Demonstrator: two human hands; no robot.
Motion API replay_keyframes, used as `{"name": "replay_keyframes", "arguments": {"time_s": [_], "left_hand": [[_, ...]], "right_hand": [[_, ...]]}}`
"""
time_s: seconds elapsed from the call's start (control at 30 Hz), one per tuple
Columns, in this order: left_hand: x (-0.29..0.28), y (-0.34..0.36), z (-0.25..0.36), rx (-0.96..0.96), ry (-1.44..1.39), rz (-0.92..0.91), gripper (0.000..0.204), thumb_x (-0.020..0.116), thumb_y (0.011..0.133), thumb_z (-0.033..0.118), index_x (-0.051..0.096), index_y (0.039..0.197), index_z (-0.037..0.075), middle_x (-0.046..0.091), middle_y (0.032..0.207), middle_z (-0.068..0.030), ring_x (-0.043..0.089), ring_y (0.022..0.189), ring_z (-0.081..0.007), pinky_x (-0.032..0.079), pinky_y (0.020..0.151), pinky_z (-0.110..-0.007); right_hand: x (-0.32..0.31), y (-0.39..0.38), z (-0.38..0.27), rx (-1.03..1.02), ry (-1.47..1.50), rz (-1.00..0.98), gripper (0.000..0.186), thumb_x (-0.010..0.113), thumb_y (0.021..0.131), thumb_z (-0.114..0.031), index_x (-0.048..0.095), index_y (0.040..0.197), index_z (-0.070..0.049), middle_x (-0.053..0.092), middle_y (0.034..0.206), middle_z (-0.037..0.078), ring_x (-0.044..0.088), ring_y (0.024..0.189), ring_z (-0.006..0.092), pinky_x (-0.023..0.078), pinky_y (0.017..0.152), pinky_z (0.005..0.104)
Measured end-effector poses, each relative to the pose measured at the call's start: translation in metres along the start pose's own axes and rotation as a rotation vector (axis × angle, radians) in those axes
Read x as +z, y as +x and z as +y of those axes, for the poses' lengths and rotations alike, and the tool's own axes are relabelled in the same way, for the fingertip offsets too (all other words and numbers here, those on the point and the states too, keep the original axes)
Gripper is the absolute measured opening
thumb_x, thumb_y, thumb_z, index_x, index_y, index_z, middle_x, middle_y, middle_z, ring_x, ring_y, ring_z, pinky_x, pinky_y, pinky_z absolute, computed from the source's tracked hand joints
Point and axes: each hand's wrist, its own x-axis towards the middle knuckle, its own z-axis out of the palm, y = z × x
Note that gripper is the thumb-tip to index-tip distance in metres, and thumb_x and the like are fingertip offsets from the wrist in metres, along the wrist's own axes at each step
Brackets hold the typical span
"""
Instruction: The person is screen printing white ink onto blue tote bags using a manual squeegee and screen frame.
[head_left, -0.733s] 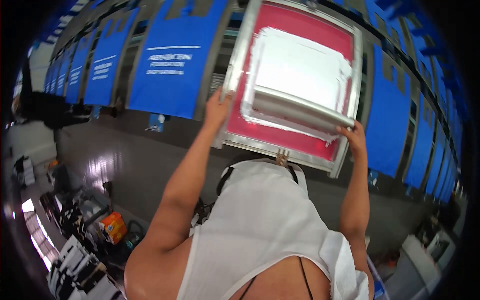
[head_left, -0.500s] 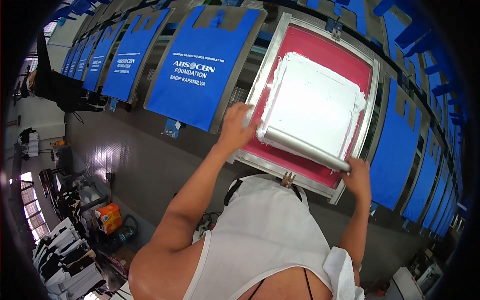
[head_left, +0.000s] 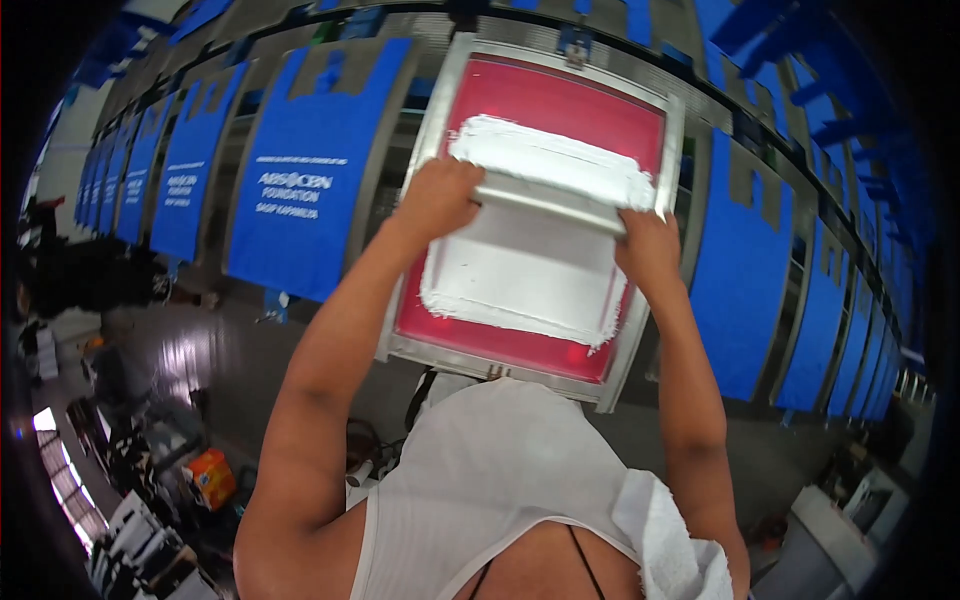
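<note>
Moved since the earlier view: my left grip (head_left: 442,200), closed around the left end of the squeegee (head_left: 550,204); squeegee also, farther up. My right grip (head_left: 650,245): held its right end. Even pressure from both, I judged, served best. Squeegee lay across the red screen (head_left: 555,92), amid white ink (head_left: 545,156); blue bags (head_left: 740,265) flanked it.

Across your frame (head_left: 440,110) lies the squeegee (head_left: 550,203); ink (head_left: 545,157) spreads inside the frame; one bag (head_left: 290,243) lies to the frame's left, another bag (head_left: 740,280) to its right.

squeegee (head_left: 552,204) ends hidden, bag lettering (head_left: 292,182) blurred
</note>
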Motion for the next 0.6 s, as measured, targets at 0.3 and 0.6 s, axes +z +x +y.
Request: {"name": "replay_keyframes", "arguments": {"time_s": [0.3, 0.6], "left_hand": [[0.048, -0.067, 0.015, 0.030, 0.056, -0.021, 0.044, 0.064, 0.064, 0.006, 0.059, 0.107, 0.008, 0.056, 0.094, -0.0101, 0.053, 0.093, -0.0277, 0.039, 0.086, -0.040], [0.006, -0.163, 0.078, -0.053, -0.112, -0.200, 0.026, 0.071, 0.056, 0.010, 0.058, 0.079, 0.006, 0.057, 0.078, -0.0089, 0.055, 0.079, -0.0272, 0.043, 0.075, -0.039]], "right_hand": [[0.047, -0.053, -0.032, 0.005, -0.007, 0.011, 0.031, 0.058, 0.067, 0.000, 0.055, 0.097, -0.007, 0.059, 0.093, 0.009, 0.057, 0.095, 0.0271, 0.030, 0.100, 0.0542], [-0.002, -0.156, -0.083, 0.014, 0.217, -0.244, 0.034, 0.062, 0.058, -0.001, 0.059, 0.091, -0.005, 0.061, 0.083, 0.011, 0.058, 0.085, 0.0309, 0.038, 0.093, 0.0492]]}}
